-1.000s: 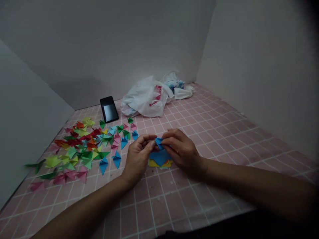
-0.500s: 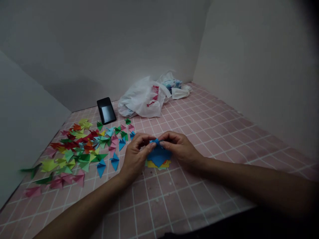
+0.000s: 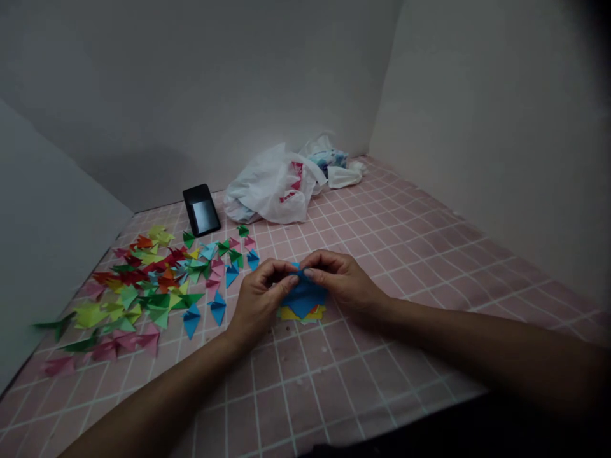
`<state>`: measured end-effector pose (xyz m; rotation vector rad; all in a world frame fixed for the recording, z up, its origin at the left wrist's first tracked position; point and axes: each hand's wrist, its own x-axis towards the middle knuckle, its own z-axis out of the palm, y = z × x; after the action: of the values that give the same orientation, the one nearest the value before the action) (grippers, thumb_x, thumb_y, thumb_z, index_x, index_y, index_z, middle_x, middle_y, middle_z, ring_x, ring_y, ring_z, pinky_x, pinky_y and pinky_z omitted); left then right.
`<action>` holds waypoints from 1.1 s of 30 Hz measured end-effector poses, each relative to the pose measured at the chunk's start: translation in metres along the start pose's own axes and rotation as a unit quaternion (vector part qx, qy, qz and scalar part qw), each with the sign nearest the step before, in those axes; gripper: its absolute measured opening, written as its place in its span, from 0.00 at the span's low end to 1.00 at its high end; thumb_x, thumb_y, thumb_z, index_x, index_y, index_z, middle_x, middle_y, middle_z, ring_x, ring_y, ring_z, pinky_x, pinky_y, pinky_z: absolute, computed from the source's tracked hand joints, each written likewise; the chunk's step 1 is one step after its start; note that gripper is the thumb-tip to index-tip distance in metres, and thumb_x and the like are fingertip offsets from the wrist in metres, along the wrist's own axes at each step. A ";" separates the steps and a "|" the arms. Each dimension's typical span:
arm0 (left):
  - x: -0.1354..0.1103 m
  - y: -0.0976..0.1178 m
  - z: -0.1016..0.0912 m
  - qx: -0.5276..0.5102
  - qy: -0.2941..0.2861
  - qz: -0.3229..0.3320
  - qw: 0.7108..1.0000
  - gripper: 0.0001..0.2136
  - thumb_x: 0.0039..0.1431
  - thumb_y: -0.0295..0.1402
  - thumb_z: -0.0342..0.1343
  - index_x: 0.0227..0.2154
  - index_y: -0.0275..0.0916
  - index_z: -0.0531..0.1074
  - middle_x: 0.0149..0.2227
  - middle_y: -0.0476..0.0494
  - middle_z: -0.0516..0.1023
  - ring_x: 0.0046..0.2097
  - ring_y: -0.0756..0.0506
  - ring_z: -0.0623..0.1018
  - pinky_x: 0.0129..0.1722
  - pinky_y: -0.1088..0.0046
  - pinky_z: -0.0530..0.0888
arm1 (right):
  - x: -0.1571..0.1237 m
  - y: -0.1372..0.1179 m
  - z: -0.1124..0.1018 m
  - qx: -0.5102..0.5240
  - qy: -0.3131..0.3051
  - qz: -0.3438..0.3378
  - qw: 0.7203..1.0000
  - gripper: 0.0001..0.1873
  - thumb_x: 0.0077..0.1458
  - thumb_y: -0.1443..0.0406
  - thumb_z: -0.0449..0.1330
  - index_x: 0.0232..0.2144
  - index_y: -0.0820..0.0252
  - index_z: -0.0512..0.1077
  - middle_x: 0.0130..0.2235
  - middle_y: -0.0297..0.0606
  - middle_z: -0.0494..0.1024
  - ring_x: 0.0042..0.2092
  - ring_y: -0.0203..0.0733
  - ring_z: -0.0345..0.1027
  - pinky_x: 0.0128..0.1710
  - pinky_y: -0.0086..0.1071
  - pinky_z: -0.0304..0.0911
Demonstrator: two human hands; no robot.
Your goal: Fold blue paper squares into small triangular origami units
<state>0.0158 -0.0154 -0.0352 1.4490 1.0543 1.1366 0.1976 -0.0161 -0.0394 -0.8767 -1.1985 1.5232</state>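
Two hands: left hand [image 3: 261, 296] and right hand [image 3: 341, 280] are curling nearly closed, fingertips pinching blue paper [image 3: 303, 299] between them.
Paper's place: blue paper is hanging just over yellow paper [image 3: 292, 313] on the pink grid mat [image 3: 382, 267].
Left: many folded paper triangles [image 3: 157, 280] are lying scattered.
Far: black phone [image 3: 201, 210] is lying beside a white plastic bag [image 3: 270, 187].

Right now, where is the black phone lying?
In the head view, the black phone lies at the back of the pink grid mat, just left of the white plastic bag, beyond the paper triangles.
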 end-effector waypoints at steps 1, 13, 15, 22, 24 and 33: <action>0.000 0.000 0.000 0.000 0.003 0.000 1.000 0.05 0.53 0.33 0.66 0.33 0.40 0.79 0.33 0.48 0.78 0.36 0.48 0.75 0.36 0.74 0.71 | 0.000 0.000 0.000 -0.002 0.001 0.001 1.000 0.08 0.52 0.61 0.67 0.31 0.60 0.76 0.31 0.32 0.73 0.33 0.35 0.65 0.34 0.30 0.62; 0.001 -0.002 -0.001 0.044 0.016 0.011 0.999 0.05 0.54 0.33 0.65 0.34 0.41 0.80 0.34 0.48 0.79 0.38 0.47 0.76 0.38 0.73 0.71 | 0.004 0.000 -0.003 -0.060 0.006 -0.024 0.998 0.08 0.53 0.60 0.66 0.31 0.59 0.76 0.33 0.34 0.75 0.35 0.37 0.67 0.37 0.32 0.63; 0.000 -0.002 -0.001 0.061 0.017 0.016 0.998 0.04 0.54 0.33 0.65 0.33 0.41 0.80 0.33 0.48 0.78 0.37 0.47 0.76 0.37 0.73 0.71 | 0.004 -0.002 -0.003 -0.070 -0.001 -0.029 0.997 0.08 0.53 0.60 0.66 0.31 0.59 0.76 0.32 0.34 0.75 0.35 0.37 0.67 0.37 0.32 0.63; -0.001 -0.006 -0.002 0.073 0.015 0.018 0.997 0.04 0.56 0.33 0.64 0.34 0.41 0.79 0.33 0.48 0.78 0.37 0.48 0.75 0.36 0.73 0.71 | 0.004 0.000 -0.004 -0.071 -0.005 -0.036 0.997 0.07 0.55 0.61 0.64 0.32 0.59 0.74 0.33 0.33 0.73 0.35 0.36 0.65 0.35 0.31 0.62; -0.001 -0.007 -0.002 0.070 0.025 0.018 0.997 0.04 0.56 0.33 0.64 0.34 0.41 0.79 0.33 0.48 0.78 0.36 0.48 0.75 0.36 0.73 0.71 | 0.004 0.001 -0.004 -0.070 0.003 -0.067 0.995 0.07 0.56 0.61 0.64 0.34 0.59 0.73 0.33 0.32 0.72 0.35 0.35 0.65 0.36 0.31 0.62; -0.002 -0.005 -0.002 0.072 0.038 0.028 0.996 0.05 0.54 0.34 0.65 0.34 0.42 0.80 0.33 0.47 0.79 0.36 0.47 0.76 0.36 0.72 0.73 | 0.006 0.000 -0.007 -0.203 -0.008 -0.185 0.962 0.01 0.56 0.68 0.63 0.33 0.57 0.75 0.36 0.35 0.74 0.40 0.39 0.69 0.42 0.36 0.64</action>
<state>0.0130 -0.0161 -0.0402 1.5679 1.1743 1.1832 0.2026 -0.0082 -0.0411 -0.8412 -1.6176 1.0004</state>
